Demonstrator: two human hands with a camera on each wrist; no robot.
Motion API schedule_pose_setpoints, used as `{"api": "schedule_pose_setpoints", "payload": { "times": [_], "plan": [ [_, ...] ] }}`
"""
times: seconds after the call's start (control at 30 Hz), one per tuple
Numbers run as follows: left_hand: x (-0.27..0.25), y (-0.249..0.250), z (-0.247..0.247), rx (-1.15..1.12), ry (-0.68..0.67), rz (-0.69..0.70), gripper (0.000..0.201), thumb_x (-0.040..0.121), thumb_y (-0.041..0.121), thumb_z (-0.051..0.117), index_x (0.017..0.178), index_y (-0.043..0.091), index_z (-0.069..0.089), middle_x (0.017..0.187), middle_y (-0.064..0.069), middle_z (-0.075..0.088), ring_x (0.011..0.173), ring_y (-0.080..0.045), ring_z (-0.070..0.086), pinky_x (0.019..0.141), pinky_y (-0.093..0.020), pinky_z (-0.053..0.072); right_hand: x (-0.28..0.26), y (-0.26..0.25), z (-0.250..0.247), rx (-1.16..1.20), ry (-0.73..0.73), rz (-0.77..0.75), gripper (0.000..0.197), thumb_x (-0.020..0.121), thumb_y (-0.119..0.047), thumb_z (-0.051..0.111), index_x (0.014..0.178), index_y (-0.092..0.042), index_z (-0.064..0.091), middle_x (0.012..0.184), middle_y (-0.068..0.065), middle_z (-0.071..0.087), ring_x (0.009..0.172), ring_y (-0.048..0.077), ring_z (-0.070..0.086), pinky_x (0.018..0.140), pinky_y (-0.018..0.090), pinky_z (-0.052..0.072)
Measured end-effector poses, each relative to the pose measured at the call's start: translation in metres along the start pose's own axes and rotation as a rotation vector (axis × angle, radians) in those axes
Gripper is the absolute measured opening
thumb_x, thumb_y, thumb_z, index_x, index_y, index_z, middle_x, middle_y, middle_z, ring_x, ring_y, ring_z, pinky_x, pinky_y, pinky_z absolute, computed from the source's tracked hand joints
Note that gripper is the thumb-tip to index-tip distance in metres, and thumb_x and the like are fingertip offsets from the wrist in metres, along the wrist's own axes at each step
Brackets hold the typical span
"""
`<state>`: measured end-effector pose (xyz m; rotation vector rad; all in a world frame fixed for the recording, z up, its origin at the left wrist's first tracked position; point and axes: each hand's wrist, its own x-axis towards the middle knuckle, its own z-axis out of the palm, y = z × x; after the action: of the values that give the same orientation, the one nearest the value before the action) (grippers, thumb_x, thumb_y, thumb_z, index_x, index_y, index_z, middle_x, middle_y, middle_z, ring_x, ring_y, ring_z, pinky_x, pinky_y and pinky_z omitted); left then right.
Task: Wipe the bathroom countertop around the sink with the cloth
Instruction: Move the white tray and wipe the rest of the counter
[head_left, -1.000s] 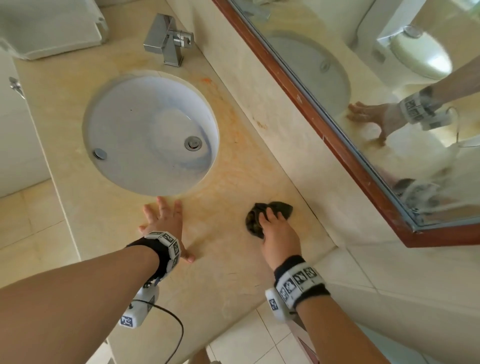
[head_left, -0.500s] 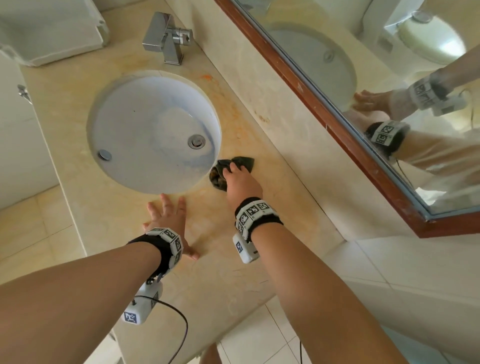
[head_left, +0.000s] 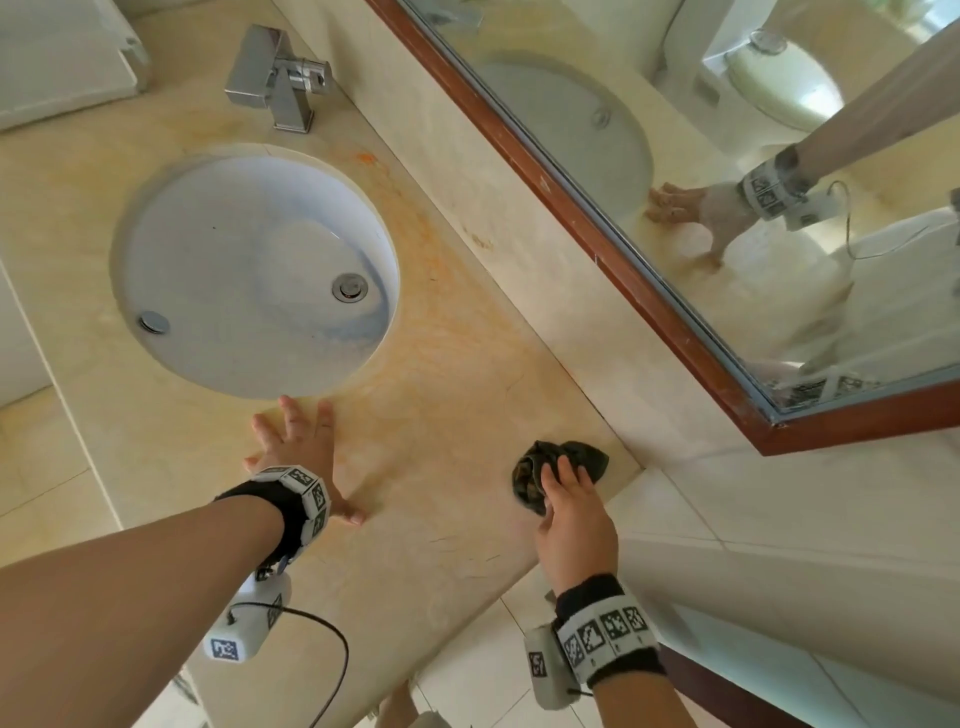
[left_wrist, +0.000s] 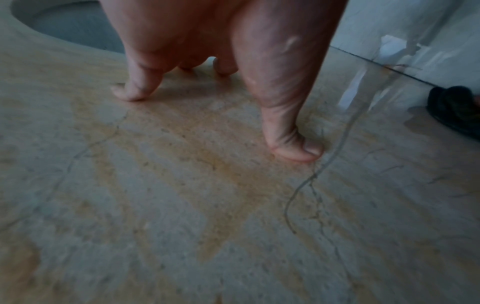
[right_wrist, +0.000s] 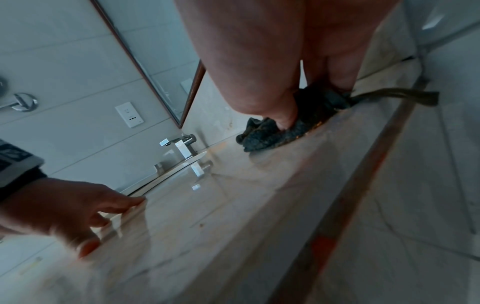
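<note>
Right hand (head_left: 571, 512) pressing a dark, bunched-up cloth (head_left: 558, 470) onto the beige marble table (head_left: 457, 395), grip curled round the wad, near the table's end by the wall and well apart from the round white sink (head_left: 254, 275). Left hand (head_left: 296, 447) flat with fingers spread, holding nothing, braced just beside the sink rim. To do this stroke well: keep steady downward pressure, carry overlapping passes toward the orange staining along the rim (probably the stubborn part), and work round to the square chrome faucet (head_left: 283, 83). From the right wrist view: a loose strip of cloth trailing off past the edge and the thumb sunk into the wad. From the left wrist view: fingertips (left_wrist: 127, 92) planted, a wet sheen beside the cloth.
</note>
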<state>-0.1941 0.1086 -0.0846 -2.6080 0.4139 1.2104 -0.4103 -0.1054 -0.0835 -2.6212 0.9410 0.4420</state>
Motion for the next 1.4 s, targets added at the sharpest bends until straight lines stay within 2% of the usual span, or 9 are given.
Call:
{"api": "schedule_pose_setpoints", "payload": {
  "times": [0.2, 0.33, 0.47, 0.6, 0.8, 0.97, 1.03, 1.13, 1.4],
  "plan": [
    [0.0, -0.001, 0.0, 0.006, 0.003, 0.006, 0.162, 0.045, 0.071, 0.084, 0.147, 0.023, -0.033, 0.153, -0.019, -0.035, 0.141, -0.055, -0.016, 0.109, -0.066, 0.029, 0.046, 0.003, -0.021, 0.013, 0.044, 0.006, 0.055, 0.093, -0.01, 0.055, 0.145, -0.024, 0.042, 0.158, -0.001, 0.028, 0.146, 0.021, 0.024, 0.114, 0.035, 0.032],
    [-0.002, -0.001, -0.001, 0.014, 0.006, 0.009, 0.162, 0.044, 0.071, 0.084, 0.148, 0.023, -0.031, 0.154, -0.018, -0.034, 0.141, -0.055, -0.016, 0.109, -0.066, 0.029, 0.086, 0.0, -0.04, -0.033, 0.019, -0.045, 0.053, 0.095, -0.006, 0.05, 0.145, -0.024, 0.043, 0.158, -0.002, 0.028, 0.139, 0.024, 0.036, 0.108, 0.038, 0.041],
    [-0.004, -0.001, -0.002, 0.007, 0.014, 0.017, 0.162, 0.043, 0.07, 0.085, 0.149, 0.024, -0.029, 0.155, -0.018, -0.033, 0.142, -0.054, -0.015, 0.109, -0.067, 0.029, 0.089, -0.002, -0.043, -0.066, -0.004, -0.082, 0.051, 0.097, -0.008, 0.046, 0.146, -0.022, 0.041, 0.158, 0.0, 0.028, 0.139, 0.025, 0.035, 0.109, 0.039, 0.039],
    [-0.006, -0.002, -0.005, 0.006, 0.01, 0.02, 0.161, 0.045, 0.067, 0.086, 0.15, 0.024, -0.028, 0.154, -0.018, -0.033, 0.143, -0.052, -0.015, 0.109, -0.067, 0.028, 0.058, -0.007, -0.025, -0.012, 0.042, -0.023, 0.048, 0.098, -0.01, 0.047, 0.144, -0.022, 0.043, 0.157, 0.001, 0.031, 0.14, 0.025, 0.034, 0.108, 0.039, 0.041],
    [-0.004, -0.001, -0.004, 0.044, 0.012, 0.022, 0.161, 0.045, 0.071, 0.084, 0.15, 0.021, -0.028, 0.154, -0.021, -0.031, 0.142, -0.055, -0.012, 0.106, -0.067, 0.032, -0.053, -0.05, 0.041, 0.084, -0.008, 0.0, 0.056, 0.096, -0.015, 0.051, 0.149, -0.024, 0.034, 0.161, -0.002, 0.019, 0.147, 0.023, 0.018, 0.109, 0.037, 0.041],
    [-0.004, -0.001, -0.006, 0.048, 0.018, 0.029, 0.162, 0.042, 0.073, 0.083, 0.151, 0.021, -0.025, 0.155, -0.022, -0.029, 0.142, -0.056, -0.011, 0.104, -0.068, 0.033, -0.105, -0.083, 0.072, 0.121, -0.068, 0.049, 0.059, 0.077, -0.025, 0.073, 0.134, -0.016, 0.058, 0.144, 0.007, 0.05, 0.13, 0.031, 0.05, 0.084, 0.028, 0.056],
    [-0.004, 0.0, -0.006, 0.053, 0.023, 0.033, 0.162, 0.042, 0.073, 0.083, 0.151, 0.02, -0.024, 0.155, -0.023, -0.028, 0.142, -0.056, -0.01, 0.104, -0.068, 0.033, -0.094, -0.08, 0.064, 0.112, -0.038, 0.036, 0.062, 0.082, -0.022, 0.069, 0.141, -0.017, 0.049, 0.152, 0.006, 0.038, 0.139, 0.031, 0.039, 0.092, 0.029, 0.053],
    [-0.003, 0.0, -0.005, 0.053, 0.036, 0.034, 0.161, 0.043, 0.073, 0.083, 0.151, 0.02, -0.024, 0.156, -0.023, -0.027, 0.142, -0.056, -0.009, 0.104, -0.068, 0.034, -0.059, -0.057, 0.044, 0.11, -0.032, 0.081, 0.057, 0.099, -0.02, 0.045, 0.152, -0.023, 0.025, 0.162, 0.0, 0.008, 0.149, 0.025, 0.007, 0.11, 0.033, 0.035],
    [0.0, 0.0, -0.004, 0.079, 0.037, 0.035, 0.162, 0.043, 0.075, 0.081, 0.151, 0.019, -0.026, 0.155, -0.026, -0.027, 0.141, -0.058, -0.008, 0.104, -0.067, 0.034, 0.036, 0.009, -0.005, 0.13, 0.11, 0.311, 0.047, 0.102, -0.018, 0.039, 0.149, -0.017, 0.036, 0.16, 0.007, 0.021, 0.147, 0.031, 0.017, 0.114, 0.039, 0.029]
  ]
}}
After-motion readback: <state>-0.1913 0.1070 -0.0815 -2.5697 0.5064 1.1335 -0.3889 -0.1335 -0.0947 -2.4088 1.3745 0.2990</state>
